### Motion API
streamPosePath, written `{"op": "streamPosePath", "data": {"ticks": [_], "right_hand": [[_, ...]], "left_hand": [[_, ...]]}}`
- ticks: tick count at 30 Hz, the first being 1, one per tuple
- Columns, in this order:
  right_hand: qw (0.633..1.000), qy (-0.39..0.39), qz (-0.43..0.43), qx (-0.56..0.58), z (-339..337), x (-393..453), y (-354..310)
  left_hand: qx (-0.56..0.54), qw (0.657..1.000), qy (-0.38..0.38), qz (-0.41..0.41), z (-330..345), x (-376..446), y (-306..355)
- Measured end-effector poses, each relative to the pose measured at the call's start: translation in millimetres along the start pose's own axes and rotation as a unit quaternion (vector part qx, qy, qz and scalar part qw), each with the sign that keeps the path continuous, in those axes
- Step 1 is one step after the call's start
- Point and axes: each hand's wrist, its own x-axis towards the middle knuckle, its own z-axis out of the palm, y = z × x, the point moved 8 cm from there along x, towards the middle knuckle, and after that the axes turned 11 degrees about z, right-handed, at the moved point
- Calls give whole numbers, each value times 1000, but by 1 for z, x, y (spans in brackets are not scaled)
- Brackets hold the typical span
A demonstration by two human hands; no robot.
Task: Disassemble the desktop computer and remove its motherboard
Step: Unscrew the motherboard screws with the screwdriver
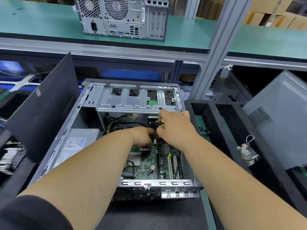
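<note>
Two hands inside one open desktop case (54,151) lying on its side on the workbench. Right hand (174,128) curled tight round a yellow-handled tool (162,123), only bits of yellow showing between the fingers; tip hidden. Left hand (142,136) just beside it, touching or nearly so, fingers bent down onto the far part of the board; whether pinching anything cannot tell, fingertips hidden. Both forearms bare, one dark sleeve (33,214) at the near left.

One green motherboard (149,161) flat on the case floor, directly under and nearer than both hands, running to the near edge of the case. On it: one square CPU socket (134,159) near-left of the hands, one small finned heatsink (165,148) under the right wrist, two white expansion slots (172,165) toward the near right. One power supply (79,143) in the left part of the case, left of the left forearm. One metal drive cage (136,100) across the far end, beyond both hands; bundle of yellow-black cables (116,122) between cage and left hand.

Outward: one black side panel (44,110) leaning at the left edge of the case. One black tray (221,123) right of the case, one wired part (248,153) on its right rim. One grey case (279,120) at far right. One second tower (121,17) upright on the green upper shelf (182,30), rear ports facing the camera.
</note>
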Motion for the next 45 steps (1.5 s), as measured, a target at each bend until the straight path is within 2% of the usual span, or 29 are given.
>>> {"op": "streamPosePath", "data": {"ticks": [7, 19, 24, 34, 37, 42, 45], "right_hand": [[1000, -3, 4, -10, -2, -1, -2], [989, 27, 78, 124, -20, -6, 10], [978, 15, 99, 182, -22, -9, 15], [973, 25, 108, 200, -27, -11, 14], [952, 63, 140, 264, -37, -15, 22], [878, 162, 183, 412, -81, -29, 62], [845, 200, 192, 457, -109, -38, 92]], "left_hand": [[-2, 1000, 2, 3, 0, 1, 1], [7, 999, 8, 36, -2, -2, 7], [-9, 999, 5, 50, 0, -2, 9], [21, 998, 28, 45, -4, 0, 8], [43, 997, 49, 47, -11, -6, 13], [-29, 978, 186, 91, -42, -31, 46], [-64, 960, 247, 116, -54, -40, 81]]}}
